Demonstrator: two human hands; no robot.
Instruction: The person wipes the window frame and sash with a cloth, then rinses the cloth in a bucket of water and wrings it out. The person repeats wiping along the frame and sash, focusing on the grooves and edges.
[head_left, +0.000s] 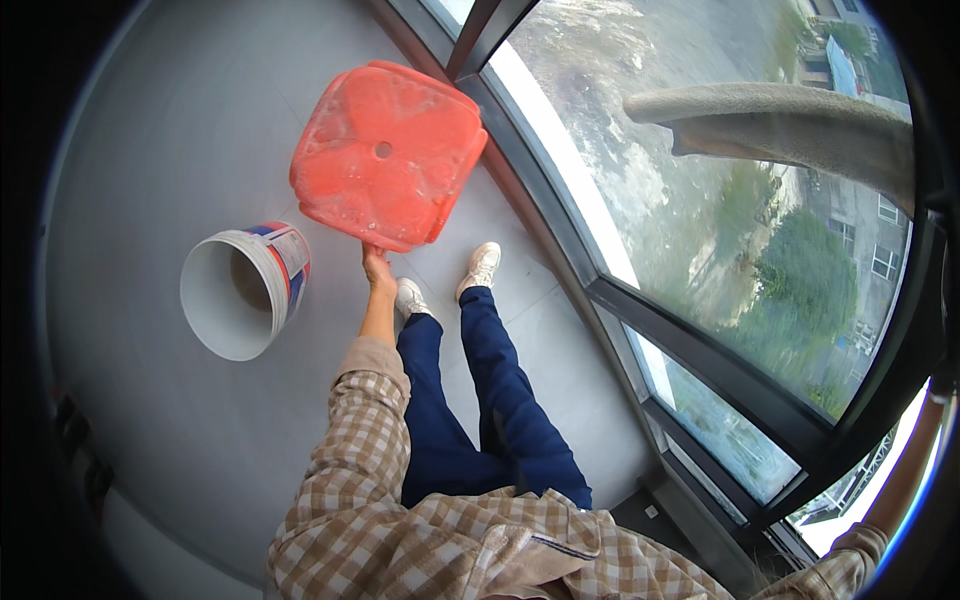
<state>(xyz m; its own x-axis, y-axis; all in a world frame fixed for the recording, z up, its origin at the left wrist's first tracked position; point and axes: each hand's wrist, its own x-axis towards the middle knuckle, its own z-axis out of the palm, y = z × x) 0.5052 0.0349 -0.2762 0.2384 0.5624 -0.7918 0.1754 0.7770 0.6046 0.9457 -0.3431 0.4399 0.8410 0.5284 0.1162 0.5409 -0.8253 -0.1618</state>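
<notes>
My left hand (378, 268) grips the near edge of a red plastic stool (352, 161), its fingers partly hidden under the rim. The square seat faces up, with a small round hole in the middle and whitish smears. Below and left of it, a white plastic bucket (217, 300) with a printed label stands on the floor, some murky liquid at its bottom. My right forearm (907, 480) rises along the right rim of the picture, and the hand is out of view. Before the large window pane (675, 247) is a beige fleecy pad (772, 112), perhaps a window-washer head; its holder cannot be seen.
Dark metal window frames (540, 195) run diagonally along the right side, beside the stool. My white shoes (480, 266) stand on the grey tiled floor (180, 150), between bucket and window. Dark, unclear objects (82, 450) lie at the lower left rim.
</notes>
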